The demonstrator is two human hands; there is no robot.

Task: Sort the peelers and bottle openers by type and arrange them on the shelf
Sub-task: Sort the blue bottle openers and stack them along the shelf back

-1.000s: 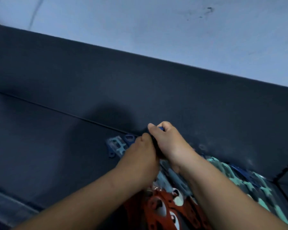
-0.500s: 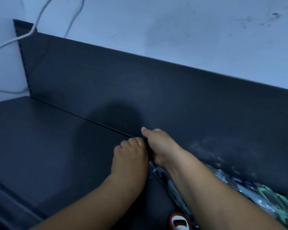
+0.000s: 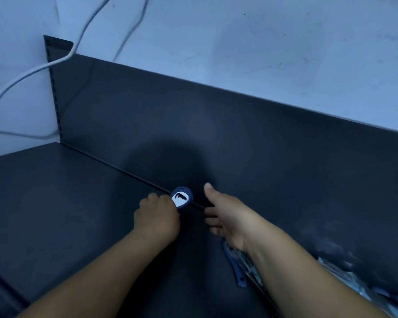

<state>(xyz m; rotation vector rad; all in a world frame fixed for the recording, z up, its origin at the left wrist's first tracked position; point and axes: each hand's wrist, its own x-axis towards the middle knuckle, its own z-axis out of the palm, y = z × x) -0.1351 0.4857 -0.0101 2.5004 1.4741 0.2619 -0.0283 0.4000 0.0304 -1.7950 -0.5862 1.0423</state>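
Observation:
A dark blue bottle opener (image 3: 182, 197) with a white metal head sticks out past the curled fingers of my left hand (image 3: 157, 216), which grips its handle near the seam where the dark shelf (image 3: 67, 203) meets its back panel. My right hand (image 3: 225, 214) hovers just right of the opener with fingers spread and relaxed, holding nothing. Under my right forearm lie blue peelers or openers (image 3: 237, 265), mostly hidden by the arm.
The shelf's upright back panel (image 3: 239, 138) runs diagonally behind the hands. A pale pile of packaged utensils (image 3: 363, 292) sits at the lower right against the panel. White cables (image 3: 55, 63) hang on the wall at the upper left. The shelf's front edge (image 3: 0, 278) is at lower left.
Both hands were pressed together on the opener; now my right hand has let go and opened, and the opener's head shows beyond my left hand. The view has swung left.

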